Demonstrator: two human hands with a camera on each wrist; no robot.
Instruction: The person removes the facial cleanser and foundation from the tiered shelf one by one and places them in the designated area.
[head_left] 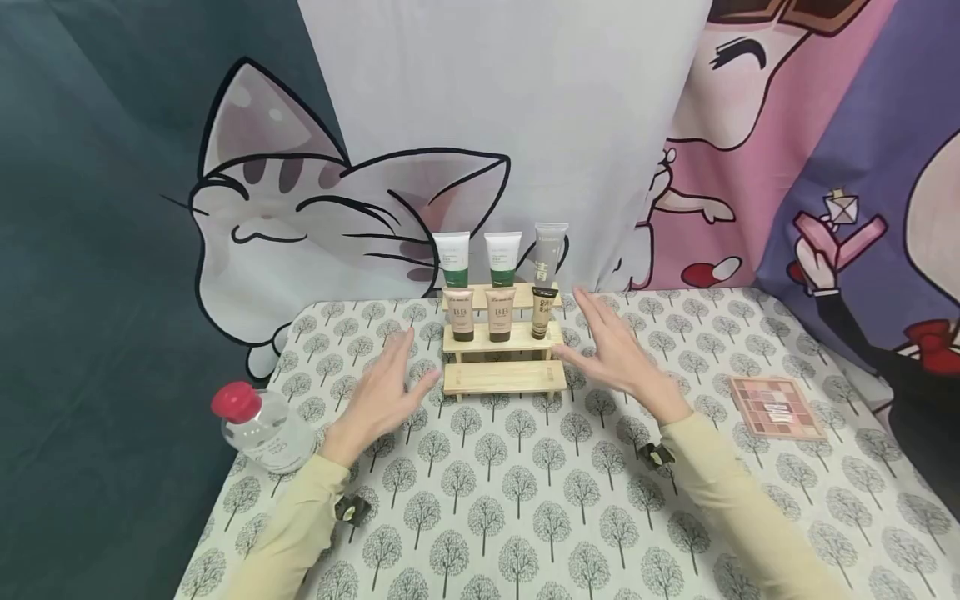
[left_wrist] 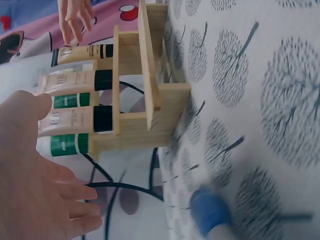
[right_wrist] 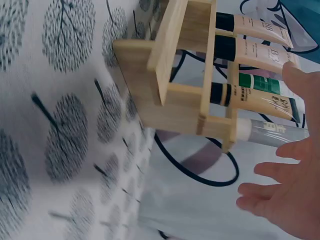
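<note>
A three-step wooden rack (head_left: pixel 504 378) stands at the back of the table. On its top step are two white-and-green tubes (head_left: pixel 453 254) (head_left: pixel 503 254) and a translucent grey tube (head_left: pixel 551 250). The middle step holds two beige BB cream tubes (head_left: pixel 461 315) (head_left: pixel 499 315) and a gold tube with a dark cap (head_left: pixel 543 315); the lowest step is bare. To the rack's left is my left hand (head_left: pixel 381 402), fingers extended, holding nothing. My right hand (head_left: pixel 618 354) is raised just right of the rack, its fingers straight and spread, near the gold tube.
A clear bottle with a red cap (head_left: pixel 237 402) stands at the table's left edge. An eyeshadow palette (head_left: pixel 778 408) lies on the right. A blurred blue rounded object (left_wrist: pixel 209 211) shows in the left wrist view. Cartoon-printed curtains (head_left: pixel 510 92) hang behind the tree-patterned tablecloth (head_left: pixel 517 492).
</note>
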